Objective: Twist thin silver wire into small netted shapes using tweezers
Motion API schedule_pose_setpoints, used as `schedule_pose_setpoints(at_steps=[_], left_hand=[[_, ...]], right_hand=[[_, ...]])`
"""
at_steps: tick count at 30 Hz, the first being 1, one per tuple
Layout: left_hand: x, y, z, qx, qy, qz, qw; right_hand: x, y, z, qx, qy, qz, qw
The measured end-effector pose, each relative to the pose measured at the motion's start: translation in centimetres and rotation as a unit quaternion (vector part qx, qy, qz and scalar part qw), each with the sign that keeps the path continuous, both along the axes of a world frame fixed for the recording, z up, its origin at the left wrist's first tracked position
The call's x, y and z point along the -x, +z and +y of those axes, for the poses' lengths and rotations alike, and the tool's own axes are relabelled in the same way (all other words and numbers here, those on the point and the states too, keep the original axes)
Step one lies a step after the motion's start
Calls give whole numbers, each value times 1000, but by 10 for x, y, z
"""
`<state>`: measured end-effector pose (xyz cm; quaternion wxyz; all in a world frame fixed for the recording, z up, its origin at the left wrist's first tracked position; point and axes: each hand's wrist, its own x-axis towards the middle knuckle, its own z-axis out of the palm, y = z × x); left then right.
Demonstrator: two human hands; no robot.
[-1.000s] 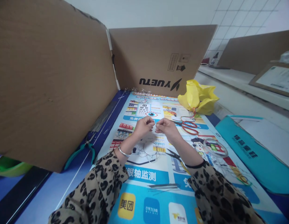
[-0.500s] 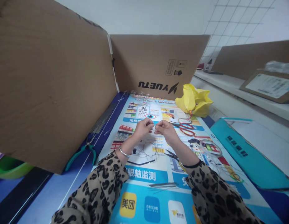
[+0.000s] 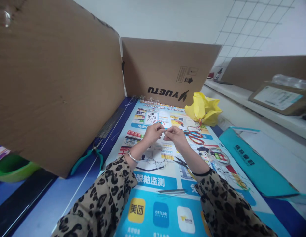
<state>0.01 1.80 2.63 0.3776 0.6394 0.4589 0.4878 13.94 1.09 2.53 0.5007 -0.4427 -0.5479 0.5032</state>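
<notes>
L hand [image 3: 154,133]: thumb + index tips pressed tog., pinching a tiny workpiece [image 3: 164,130]; item too small to ID. R hand [image 3: 176,135]: same pinch from the right, tips nearly meeting the L tips. Workpiece sits btwn the two hands, over the printed poster [image 3: 148,195], just near of the eye graphic. L wrist: silver bangle [image 3: 133,157].

Layout, ref. blue worktop [image 3: 76,187]:
- Wire tangle [image 3: 157,163]: on poster, btwn forearms, near side of hands.
- Red-handled scissors [image 3: 195,132]: right of R hand, on poster.
- Dark-bladed hand tool [image 3: 181,162]: beside R forearm, partly hidden; exact type unclear.
- Thin rods [image 3: 171,191]: near, approx. centre, lying crosswise.
- Teal-handled pliers [image 3: 81,160]: left of poster, at near end of L cardboard panel [image 3: 56,82].
- Yellow crumpled item [image 3: 203,108]: far right, w/ thin cords at base.
- Teal box [image 3: 244,164]: right of poster.
- Far cardboard panel [image 3: 165,69]: upright, w/ "YUETU" inverted.
- Green bowl [image 3: 16,171]: far-left edge of view, partly covered.
</notes>
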Motion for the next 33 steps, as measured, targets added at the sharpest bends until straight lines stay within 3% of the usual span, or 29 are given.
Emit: schedule_pose_setpoints(at_steps=[13,19,23,29,31,33], left_hand=[[-2,-6,1,2,-6,-6,1000],[8,-2,-2,60,-94,21,994],[12,1,-5,83,-104,32,991],[20,4,-8,112,-113,49,986],[23,4,-8,118,-112,56,985],[25,4,-8,122,-109,61,985]], right_hand=[[-1,0,-4,7,9,-8,1000],[-16,2,-13,12,45,-134,990],[-37,7,-25,-9,54,-252,966],[-74,17,-63,-65,92,-429,896],[-82,13,-77,-126,98,-582,797],[-88,5,-88,-140,109,-659,731]])
